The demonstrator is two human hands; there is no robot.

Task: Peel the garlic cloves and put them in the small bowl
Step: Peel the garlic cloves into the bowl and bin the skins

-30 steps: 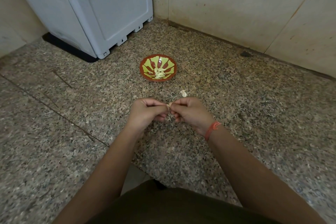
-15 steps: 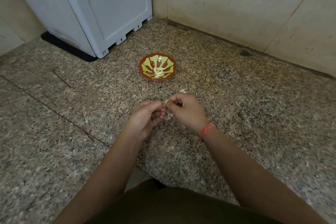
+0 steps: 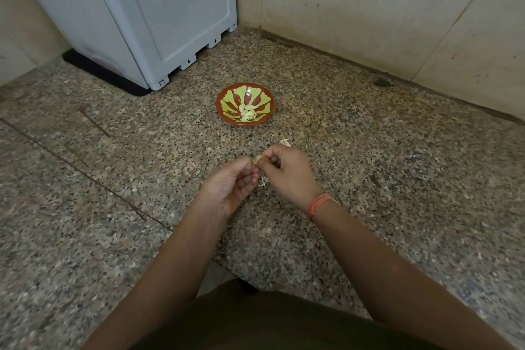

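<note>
The person is leaning over a speckled grey-brown granite floor (image 3: pixel 113 179) and is holding both hands close together just above it. The right hand (image 3: pixel 287 173) is pinching a small pale garlic clove (image 3: pixel 258 159) between the thumb and the forefinger. It is a narrow grip, and the other fingers are curling under. The left hand (image 3: pixel 230 182) is meeting it from the other side with its fingers curled in, and its thumb tip is pressing on the same clove, so the clove is sitting between the two hands in the air.

A few thin dry skin pieces (image 3: pixel 262 183) are lying on the floor under the hands. Another pale garlic piece (image 3: pixel 285 142) is lying on the floor just behind the right hand.

A small round red-brown bowl with green leaf pattern (image 3: pixel 220 102) is standing on the floor further ahead, apart from the hands. Several peeled yellowish cloves (image 3: pixel 247 115) are resting in its bottom.

An orange thread bracelet (image 3: pixel 319 203) is going around the right wrist. A big grey plastic appliance (image 3: pixel 142 8) is standing in the corner at the left, beside the beige tiled wall (image 3: pixel 369 8).
</note>
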